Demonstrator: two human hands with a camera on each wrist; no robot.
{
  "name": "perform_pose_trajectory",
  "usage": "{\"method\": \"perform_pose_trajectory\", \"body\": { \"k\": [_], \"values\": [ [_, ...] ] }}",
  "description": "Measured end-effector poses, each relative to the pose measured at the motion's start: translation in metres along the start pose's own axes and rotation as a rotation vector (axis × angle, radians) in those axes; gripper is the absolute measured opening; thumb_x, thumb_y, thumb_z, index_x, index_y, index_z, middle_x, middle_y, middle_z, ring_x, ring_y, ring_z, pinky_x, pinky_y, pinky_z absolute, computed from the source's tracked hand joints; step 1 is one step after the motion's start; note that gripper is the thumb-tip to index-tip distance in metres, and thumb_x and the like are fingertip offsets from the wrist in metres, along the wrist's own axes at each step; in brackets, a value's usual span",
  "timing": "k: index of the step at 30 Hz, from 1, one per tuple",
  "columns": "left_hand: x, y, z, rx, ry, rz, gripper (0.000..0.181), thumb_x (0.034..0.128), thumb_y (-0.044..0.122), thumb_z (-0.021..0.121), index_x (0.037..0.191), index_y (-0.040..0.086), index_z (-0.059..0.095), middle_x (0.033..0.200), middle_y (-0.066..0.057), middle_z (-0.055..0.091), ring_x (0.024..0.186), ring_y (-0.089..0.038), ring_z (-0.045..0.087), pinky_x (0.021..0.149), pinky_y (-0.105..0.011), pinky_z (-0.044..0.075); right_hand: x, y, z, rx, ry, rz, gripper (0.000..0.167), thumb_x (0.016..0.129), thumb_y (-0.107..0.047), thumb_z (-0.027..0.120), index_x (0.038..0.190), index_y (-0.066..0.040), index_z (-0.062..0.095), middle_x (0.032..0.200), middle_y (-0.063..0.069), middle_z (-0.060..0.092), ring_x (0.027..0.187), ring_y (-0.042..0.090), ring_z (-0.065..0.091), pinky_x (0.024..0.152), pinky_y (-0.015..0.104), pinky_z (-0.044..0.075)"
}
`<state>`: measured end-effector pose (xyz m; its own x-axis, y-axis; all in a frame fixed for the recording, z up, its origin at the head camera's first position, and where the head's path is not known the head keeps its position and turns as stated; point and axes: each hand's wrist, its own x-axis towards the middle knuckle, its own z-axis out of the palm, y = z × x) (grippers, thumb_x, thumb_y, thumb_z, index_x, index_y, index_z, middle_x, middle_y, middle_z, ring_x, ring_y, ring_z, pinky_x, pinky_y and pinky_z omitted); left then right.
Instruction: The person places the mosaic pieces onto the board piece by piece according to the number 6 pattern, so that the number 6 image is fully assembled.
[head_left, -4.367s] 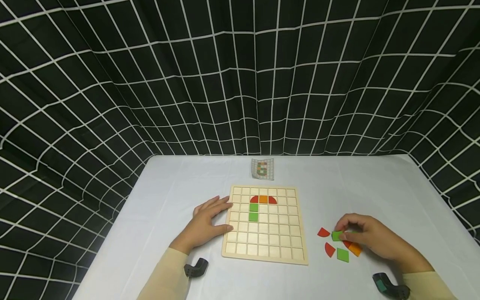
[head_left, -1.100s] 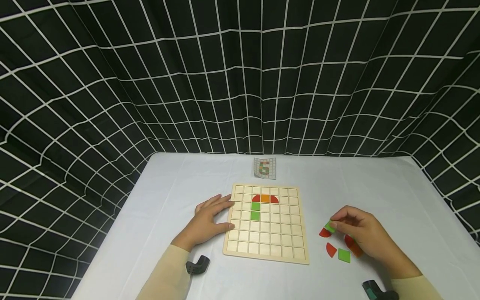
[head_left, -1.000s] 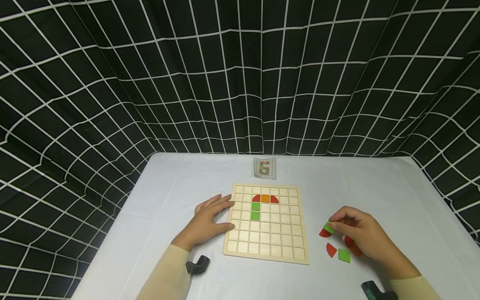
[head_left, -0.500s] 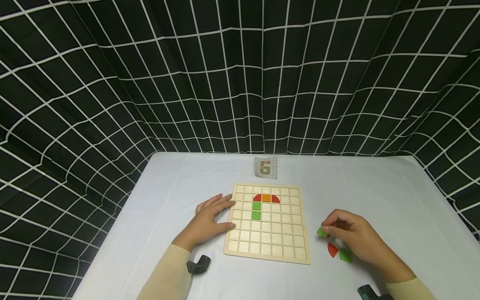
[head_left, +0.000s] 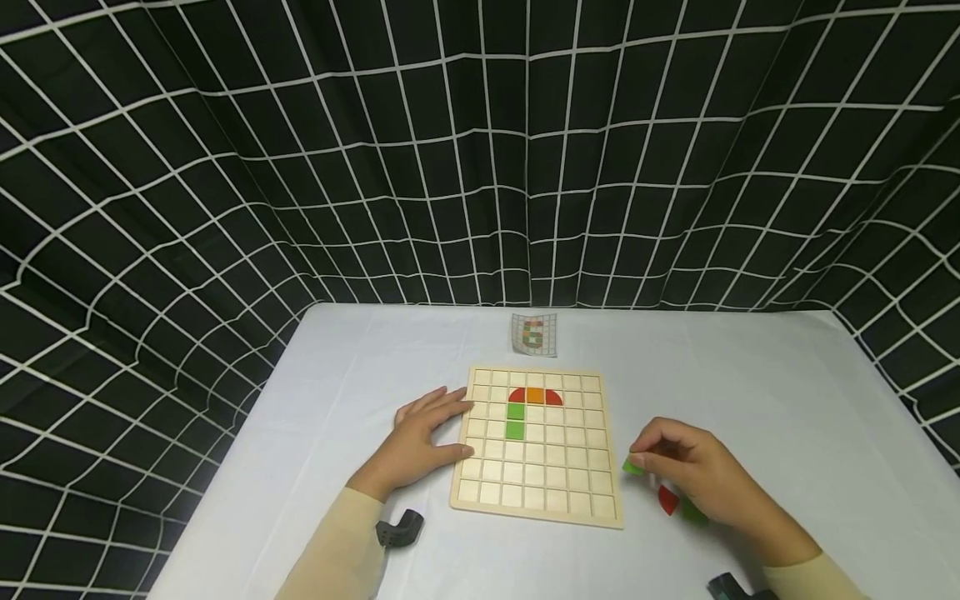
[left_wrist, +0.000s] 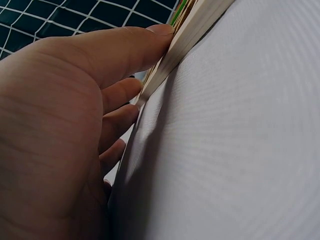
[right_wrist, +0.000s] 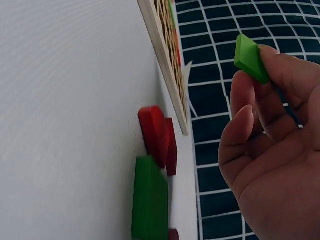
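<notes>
A light wooden grid board (head_left: 536, 475) lies on the white table. Set in its cells are red quarter-circles (head_left: 553, 398) either side of an orange square (head_left: 535, 395), with two green squares (head_left: 515, 430) below the left one. My left hand (head_left: 412, 442) lies at the board's left edge, fingers spread, thumb and fingertips touching the rim. Just right of the board my right hand (head_left: 701, 471) pinches a green square tile (right_wrist: 248, 57) between thumb and fingers, above the table. Beneath that hand lie a red quarter-circle (head_left: 667, 500) and a green square (head_left: 695, 512); it partly hides the loose pieces.
Behind the board lies a small paper card (head_left: 534, 335) printed with a coloured pattern on a grid. Black devices sit by the left wrist (head_left: 401, 529) and the right wrist (head_left: 731, 586). A black curtain (head_left: 525, 167) with white grid lines surrounds the table.
My right hand has picked the green square tile out of the loose pieces and carried it left, close to the board's right edge. The left hand stays at the board.
</notes>
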<state>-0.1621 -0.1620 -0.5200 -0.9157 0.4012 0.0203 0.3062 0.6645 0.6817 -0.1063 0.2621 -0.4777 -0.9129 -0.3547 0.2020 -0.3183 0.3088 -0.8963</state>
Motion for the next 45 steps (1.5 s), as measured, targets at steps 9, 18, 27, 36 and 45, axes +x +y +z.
{"method": "perform_pose_trajectory", "body": {
  "k": [9, 18, 27, 36, 45],
  "values": [
    [0.000, -0.001, 0.002, 0.004, 0.002, -0.004, 0.072, 0.0927, 0.041, 0.089, 0.157, 0.025, 0.061, 0.170, 0.011, 0.041, 0.162, -0.019, 0.022, 0.125, -0.050, 0.009, 0.013, -0.007, 0.010, -0.077, -0.005, 0.061, 0.011, 0.099, -0.006, 0.080, 0.102, -0.015, 0.076, 0.099, -0.001, 0.073, 0.081, 0.018, 0.064, 0.068, 0.028, 0.054],
    [0.001, -0.001, 0.002, 0.003, 0.003, -0.005, 0.071, 0.0927, 0.041, 0.089, 0.157, 0.025, 0.062, 0.170, 0.013, 0.041, 0.162, -0.018, 0.022, 0.125, -0.050, 0.008, 0.032, -0.012, 0.023, -0.073, -0.021, 0.073, 0.012, 0.098, -0.008, 0.082, 0.107, -0.010, 0.075, 0.090, -0.003, 0.068, 0.078, 0.017, 0.062, 0.067, 0.027, 0.052],
    [0.001, 0.001, 0.002, 0.001, -0.001, -0.004, 0.071, 0.0930, 0.040, 0.089, 0.157, 0.025, 0.061, 0.170, 0.012, 0.041, 0.162, -0.019, 0.022, 0.125, -0.050, 0.008, 0.044, -0.017, 0.034, -0.011, -0.065, 0.110, 0.011, 0.097, -0.006, 0.083, 0.103, -0.008, 0.074, 0.088, 0.000, 0.071, 0.076, 0.023, 0.067, 0.068, 0.028, 0.055],
    [0.002, 0.000, 0.003, 0.008, 0.015, 0.023, 0.070, 0.0929, 0.041, 0.088, 0.156, 0.022, 0.063, 0.170, 0.008, 0.043, 0.162, -0.026, 0.025, 0.125, -0.055, 0.010, 0.057, -0.019, 0.046, 0.027, -0.104, 0.088, 0.010, 0.096, -0.005, 0.083, 0.098, -0.009, 0.074, 0.092, 0.004, 0.071, 0.077, 0.021, 0.067, 0.068, 0.027, 0.054],
    [0.000, 0.001, 0.001, -0.006, 0.022, 0.037, 0.069, 0.0931, 0.041, 0.088, 0.155, 0.020, 0.064, 0.169, 0.005, 0.045, 0.162, -0.029, 0.025, 0.124, -0.058, 0.010, 0.069, -0.019, 0.060, 0.029, -0.146, 0.058, 0.012, 0.096, -0.007, 0.084, 0.093, -0.013, 0.073, 0.092, 0.003, 0.072, 0.079, 0.021, 0.066, 0.069, 0.027, 0.053]
  ]
}}
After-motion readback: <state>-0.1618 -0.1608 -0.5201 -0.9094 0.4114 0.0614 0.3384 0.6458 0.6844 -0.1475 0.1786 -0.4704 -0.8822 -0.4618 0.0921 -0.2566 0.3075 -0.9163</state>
